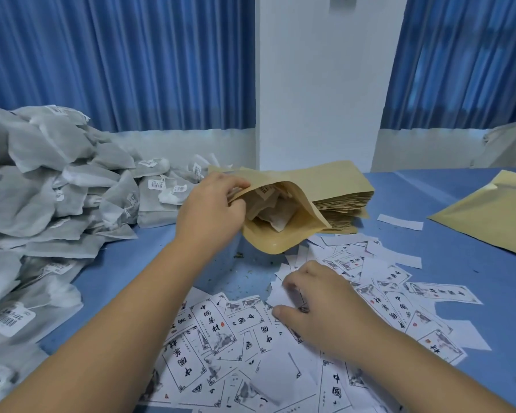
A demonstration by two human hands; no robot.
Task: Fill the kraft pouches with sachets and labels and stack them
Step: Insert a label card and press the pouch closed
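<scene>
Here, at a blue-covered work table (474, 293), my left hand (212, 207) grips the left rim of an open brown kraft paper pouch (268, 244), fingers curled over the edge so that its mouth gapes toward me. The pouch stands tilted in the middle of the table, its lower edge on the cloth. Several pale crumpled sachets (276, 217) show inside it, one with a barcode tag. Just behind and to the right, touching the pouch, lies a thick stack of flat kraft pouches (343, 189).

My right hand (319, 305), nearer and to the right, is down on a loose spread of white printed paper labels (221, 329). Its thumb and fingertips are closed on one small white slip (276, 295) lying blank side up. The printed faces around it carry black Chinese characters and grey ink drawings within thin frames. The labels cover the near middle and right of the table, many overlapping, some face down.

Along the left side, from near to far, rises a big heap of grey-white mesh sachets (57, 189) with barcode tags, its far edge close to my left hand. Well apart at the far right lies a single flat kraft pouch (489, 225) with one corner curled up. Small green-brown specks (245, 274) dot the cloth between the open pouch and the labels. Beyond the table hang pleated blue curtains (116, 55) on either side of a white pillar (319, 84).
</scene>
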